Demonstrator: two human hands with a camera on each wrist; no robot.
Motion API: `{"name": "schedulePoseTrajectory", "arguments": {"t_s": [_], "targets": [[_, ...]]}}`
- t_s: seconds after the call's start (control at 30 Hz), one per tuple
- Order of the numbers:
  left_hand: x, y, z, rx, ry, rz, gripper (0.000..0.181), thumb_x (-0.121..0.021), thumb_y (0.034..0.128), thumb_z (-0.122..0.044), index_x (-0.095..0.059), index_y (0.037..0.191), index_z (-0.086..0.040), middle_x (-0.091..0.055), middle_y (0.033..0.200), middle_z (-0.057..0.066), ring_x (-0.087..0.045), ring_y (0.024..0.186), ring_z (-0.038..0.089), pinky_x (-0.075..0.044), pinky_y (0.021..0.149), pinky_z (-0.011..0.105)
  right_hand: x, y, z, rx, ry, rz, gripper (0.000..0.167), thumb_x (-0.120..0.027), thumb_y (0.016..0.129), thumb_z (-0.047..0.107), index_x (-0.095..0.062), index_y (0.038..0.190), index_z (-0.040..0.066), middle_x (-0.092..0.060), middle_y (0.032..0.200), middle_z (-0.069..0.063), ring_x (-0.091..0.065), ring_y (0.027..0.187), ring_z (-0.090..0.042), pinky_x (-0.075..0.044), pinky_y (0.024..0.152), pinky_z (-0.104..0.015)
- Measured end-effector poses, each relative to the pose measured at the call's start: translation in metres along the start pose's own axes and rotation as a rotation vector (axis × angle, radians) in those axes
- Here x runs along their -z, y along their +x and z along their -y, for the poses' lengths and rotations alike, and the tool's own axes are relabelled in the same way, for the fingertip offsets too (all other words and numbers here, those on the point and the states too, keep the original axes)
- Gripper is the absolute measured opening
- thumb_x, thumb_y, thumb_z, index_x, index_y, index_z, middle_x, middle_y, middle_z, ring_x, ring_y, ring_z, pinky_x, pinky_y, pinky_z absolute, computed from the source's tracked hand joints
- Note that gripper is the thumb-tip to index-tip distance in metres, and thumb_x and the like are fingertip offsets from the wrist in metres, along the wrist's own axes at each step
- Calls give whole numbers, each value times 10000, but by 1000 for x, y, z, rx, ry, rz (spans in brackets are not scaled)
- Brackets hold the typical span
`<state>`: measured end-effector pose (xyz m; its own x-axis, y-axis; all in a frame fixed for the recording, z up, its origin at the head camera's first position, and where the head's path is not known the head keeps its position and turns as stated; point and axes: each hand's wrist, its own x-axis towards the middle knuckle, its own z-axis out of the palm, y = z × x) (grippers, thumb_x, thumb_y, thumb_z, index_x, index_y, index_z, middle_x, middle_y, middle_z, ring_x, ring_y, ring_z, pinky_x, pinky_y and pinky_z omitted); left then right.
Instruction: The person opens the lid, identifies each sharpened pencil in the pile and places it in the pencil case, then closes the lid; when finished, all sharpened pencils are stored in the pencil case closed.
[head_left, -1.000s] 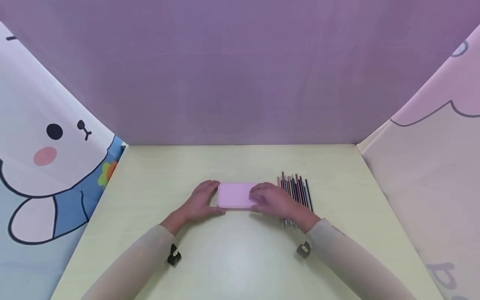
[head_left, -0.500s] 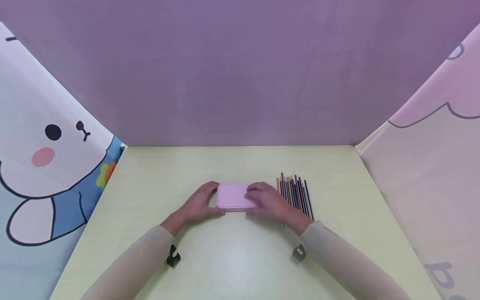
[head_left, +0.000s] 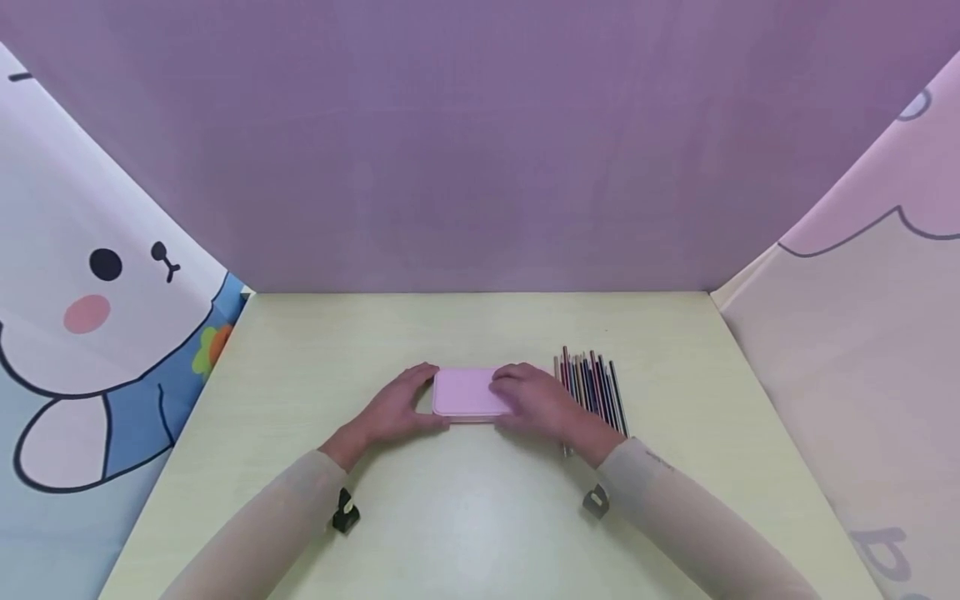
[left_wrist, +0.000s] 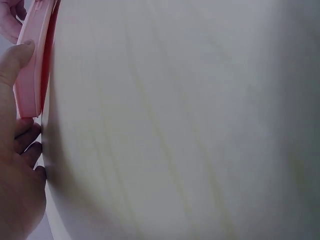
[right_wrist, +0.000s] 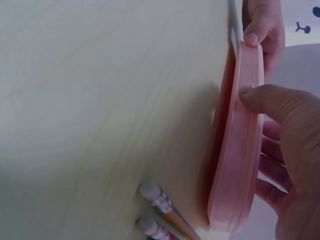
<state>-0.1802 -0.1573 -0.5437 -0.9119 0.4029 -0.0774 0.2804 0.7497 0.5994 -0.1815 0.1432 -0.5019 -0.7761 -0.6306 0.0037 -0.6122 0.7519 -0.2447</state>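
One closed pink case [head_left: 463, 392], contents hidden, is gripped by left hand [head_left: 396, 407] and right hand [head_left: 536, 403].

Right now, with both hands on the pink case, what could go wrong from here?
Two risks, I'd say. The right hand reaches across the pencils, partly hiding them, so its wrist might scatter them when drawn back. Also, the left hand grips one end of the pink case and the right hand the other, so uneven pushing could twist or slide it.
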Motion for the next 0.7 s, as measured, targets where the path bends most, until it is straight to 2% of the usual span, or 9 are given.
{"name": "schedulePoseTrajectory", "arguments": {"t_s": [0.4, 0.7], "targets": [[0, 0, 2, 39, -78, 2, 1039, -779, 756, -700, -392, 1584, -207, -346, 1660, 73, -283, 1549, 311, -270, 1249, 569, 6, 2, -2, 31, -21, -17, 574, -766, 854, 523, -701, 1306, 175, -639, 1419, 19, -587, 1331, -215, -479, 1138, -388], [1, 1, 3, 40, -88, -17, 1012, -775, 762, -704, -432, 1561, -185, -386, 1639, 88, -334, 1525, 332, -289, 1242, 573, 10, 3, 1, 47, -42, -6, 570, -765, 869, 506, -690, 1324, 171, -638, 1422, 9, -619, 1294, -216, -518, 1096, -379]]}}
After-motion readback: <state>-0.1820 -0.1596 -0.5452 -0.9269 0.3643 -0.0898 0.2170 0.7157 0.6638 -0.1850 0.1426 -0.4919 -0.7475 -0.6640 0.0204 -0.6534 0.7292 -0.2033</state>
